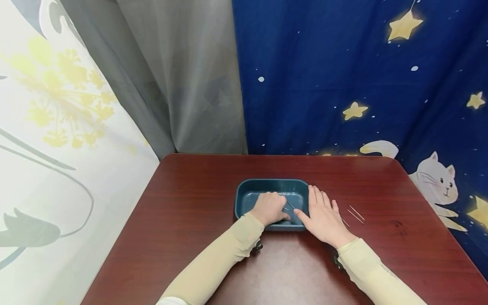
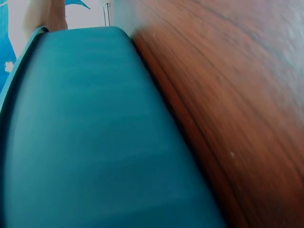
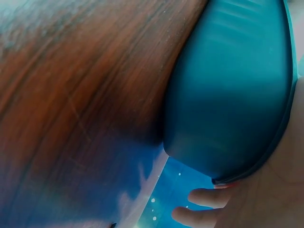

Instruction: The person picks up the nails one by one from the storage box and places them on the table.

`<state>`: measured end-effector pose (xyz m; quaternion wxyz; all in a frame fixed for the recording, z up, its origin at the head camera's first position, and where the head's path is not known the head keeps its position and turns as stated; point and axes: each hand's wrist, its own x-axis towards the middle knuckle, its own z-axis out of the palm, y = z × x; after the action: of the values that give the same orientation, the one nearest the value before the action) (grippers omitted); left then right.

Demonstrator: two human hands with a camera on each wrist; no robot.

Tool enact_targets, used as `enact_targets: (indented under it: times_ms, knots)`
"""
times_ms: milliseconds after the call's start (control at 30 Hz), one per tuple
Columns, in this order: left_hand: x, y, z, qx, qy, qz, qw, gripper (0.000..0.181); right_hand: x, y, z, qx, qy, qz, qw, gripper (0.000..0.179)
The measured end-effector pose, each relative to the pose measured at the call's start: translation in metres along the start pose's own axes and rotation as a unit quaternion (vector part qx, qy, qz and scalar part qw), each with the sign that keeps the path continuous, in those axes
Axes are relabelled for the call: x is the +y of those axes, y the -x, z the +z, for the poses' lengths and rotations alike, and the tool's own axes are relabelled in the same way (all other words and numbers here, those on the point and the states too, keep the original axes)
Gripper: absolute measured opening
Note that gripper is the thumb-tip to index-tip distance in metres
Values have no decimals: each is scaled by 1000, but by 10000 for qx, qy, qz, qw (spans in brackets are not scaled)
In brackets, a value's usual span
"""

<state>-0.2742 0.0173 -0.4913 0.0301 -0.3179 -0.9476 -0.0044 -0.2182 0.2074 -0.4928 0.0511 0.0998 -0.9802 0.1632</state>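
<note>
A dark teal rectangular box stands on the table. My left hand reaches over its front side into it, fingers curled downward. A thin metal rod slants out from beside the fingertips, and a shorter bit of another shows between fingers and thumb; the fingertips are partly hidden. My right hand lies along the box's right end with its fingers straight, the thumb at the front right corner. In the right wrist view its fingers reach past the box's wall. The left wrist view shows the box's outer wall.
Three thin metal rods lie on the table right of my right hand, one partly behind it. The reddish-brown table ends at a grey curtain and a blue starry curtain. A pale patterned cloth hangs at left.
</note>
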Motion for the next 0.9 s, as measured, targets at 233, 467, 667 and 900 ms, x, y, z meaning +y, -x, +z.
enact_targets:
  times_ms: [233,467,667,900]
  knots:
    - [-3,-2,0,487,-349,386,9975,19,1,-1,1,80,-20,-12,10000,97]
    - [-6,0,1,528,-533,344,9966,15,1,0,1,63,-35,29,10000,97]
    - [-7,-1,0,480,-726,387,9955,14,2,0,1,77,-6,34,10000,96]
    - [-8,1,-1,269,-704,352,9965,11,1,-1,2,32,74,27,10000,97]
